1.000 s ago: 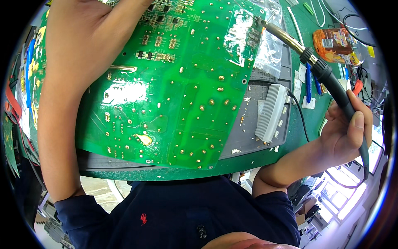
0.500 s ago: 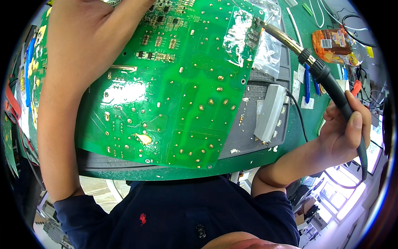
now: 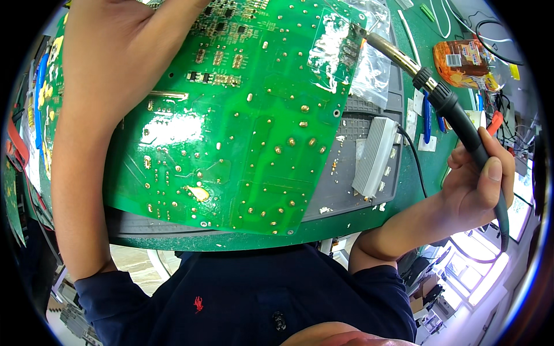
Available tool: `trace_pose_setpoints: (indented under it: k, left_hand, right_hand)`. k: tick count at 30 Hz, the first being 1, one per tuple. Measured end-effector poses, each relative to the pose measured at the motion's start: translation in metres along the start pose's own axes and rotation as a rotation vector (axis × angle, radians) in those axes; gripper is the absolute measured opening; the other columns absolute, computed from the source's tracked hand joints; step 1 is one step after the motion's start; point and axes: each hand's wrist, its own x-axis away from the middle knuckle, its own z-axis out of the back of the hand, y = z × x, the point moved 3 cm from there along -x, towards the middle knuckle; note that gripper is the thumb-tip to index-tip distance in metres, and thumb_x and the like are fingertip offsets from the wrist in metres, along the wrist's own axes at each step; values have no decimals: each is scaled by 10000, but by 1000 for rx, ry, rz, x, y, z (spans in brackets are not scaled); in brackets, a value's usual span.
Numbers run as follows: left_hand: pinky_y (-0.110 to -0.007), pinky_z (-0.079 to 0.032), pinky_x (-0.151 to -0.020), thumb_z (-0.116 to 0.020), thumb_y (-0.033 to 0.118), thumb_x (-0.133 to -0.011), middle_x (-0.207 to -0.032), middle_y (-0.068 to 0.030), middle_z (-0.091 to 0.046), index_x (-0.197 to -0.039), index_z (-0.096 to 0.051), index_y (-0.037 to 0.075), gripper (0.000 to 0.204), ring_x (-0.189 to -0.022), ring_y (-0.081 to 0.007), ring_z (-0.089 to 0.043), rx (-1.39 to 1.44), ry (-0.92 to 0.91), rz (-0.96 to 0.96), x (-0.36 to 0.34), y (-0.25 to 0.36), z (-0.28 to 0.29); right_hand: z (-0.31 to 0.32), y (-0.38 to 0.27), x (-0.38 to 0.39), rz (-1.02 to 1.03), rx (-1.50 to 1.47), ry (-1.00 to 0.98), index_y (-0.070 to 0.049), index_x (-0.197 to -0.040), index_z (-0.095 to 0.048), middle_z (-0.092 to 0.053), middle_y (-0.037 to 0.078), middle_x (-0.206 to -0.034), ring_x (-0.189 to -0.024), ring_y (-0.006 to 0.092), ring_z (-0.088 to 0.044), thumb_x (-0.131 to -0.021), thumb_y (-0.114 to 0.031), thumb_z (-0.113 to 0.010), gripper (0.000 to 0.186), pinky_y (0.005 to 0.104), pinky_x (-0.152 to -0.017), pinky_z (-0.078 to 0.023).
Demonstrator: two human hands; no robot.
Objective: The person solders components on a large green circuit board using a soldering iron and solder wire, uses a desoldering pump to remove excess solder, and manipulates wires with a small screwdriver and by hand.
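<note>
A large green circuit board [image 3: 231, 155] lies solder side up, with its right part over a grey mat. Across its far left part reaches my left hand [image 3: 115, 52], thumb stretched over the board's face; the other fingertips are cut off by the upper edge. It appears to hold the board. My right hand [image 3: 485, 173] is closed around the black handle of a soldering iron [image 3: 441, 95]. The iron points up and left, its tip at the board's upper right edge, beside a row of dark pads [image 3: 350, 52]. Whether the tip touches is hard to tell.
A finned metal heat sink [image 3: 374, 158] sits on the grey mat [image 3: 332, 184], near white crumbs. A clear plastic bag [image 3: 372, 78] lies beside the board. Farther right are an orange-brown food package [image 3: 467, 63], blue-handled tools [image 3: 427, 118] and cables [image 3: 415, 155].
The board has shifted slightly left together with my left hand. My right hand and the iron have moved a little, the tip staying by the same edge.
</note>
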Motion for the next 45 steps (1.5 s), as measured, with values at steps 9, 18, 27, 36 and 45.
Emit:
trace_pose_setpoints:
  k: [9, 18, 27, 36, 45]
  left_hand:
    - [-282, -475, -685, -684, -56, -876, -835, -81, -664, -964, -709, -21, 98, -747, -147, -602, -16, -9, 6, -1, 4, 0]
    - [-287, -474, -674, -693, -66, -868, -822, -79, -657, -959, -712, -17, 105, -741, -149, -597, -35, -79, -34, -8, 12, 4]
    - [-292, -473, -657, -693, -75, -852, -812, -84, -656, -957, -713, -21, 120, -725, -158, -605, -40, -63, -33, -8, 13, 5]
    - [-289, -473, -649, -695, -71, -848, -800, -80, -657, -954, -718, -16, 122, -716, -156, -611, 28, -24, 11, -8, 8, 2]
    - [-319, -500, -718, -664, -56, -840, -831, -112, -671, -943, -705, -25, 115, -778, -204, -652, -126, -29, 147, -10, 21, 10]
  right_hand:
    - [-3, -2, 1, 30, 12, -42, 146, -1065, -683, -682, 247, -783, -563, 233, -652, -929, -256, -595, 433, 308, -501, -528]
    - [-9, -9, 2, 51, 38, -43, 149, -1059, -678, -659, 234, -725, -546, 231, -637, -911, -250, -607, 431, 299, -492, -504]
    - [-13, -14, 7, 28, 76, 42, 135, -1026, -697, -664, 228, -739, -523, 229, -634, -901, -258, -615, 421, 299, -477, -502]
    - [-15, -16, 6, 1, 56, 39, 146, -1011, -697, -669, 227, -748, -524, 227, -635, -909, -249, -605, 418, 295, -475, -507]
    - [-17, -11, 4, -3, -6, 29, 163, -1013, -690, -674, 227, -735, -534, 222, -640, -906, -197, -598, 387, 290, -483, -512]
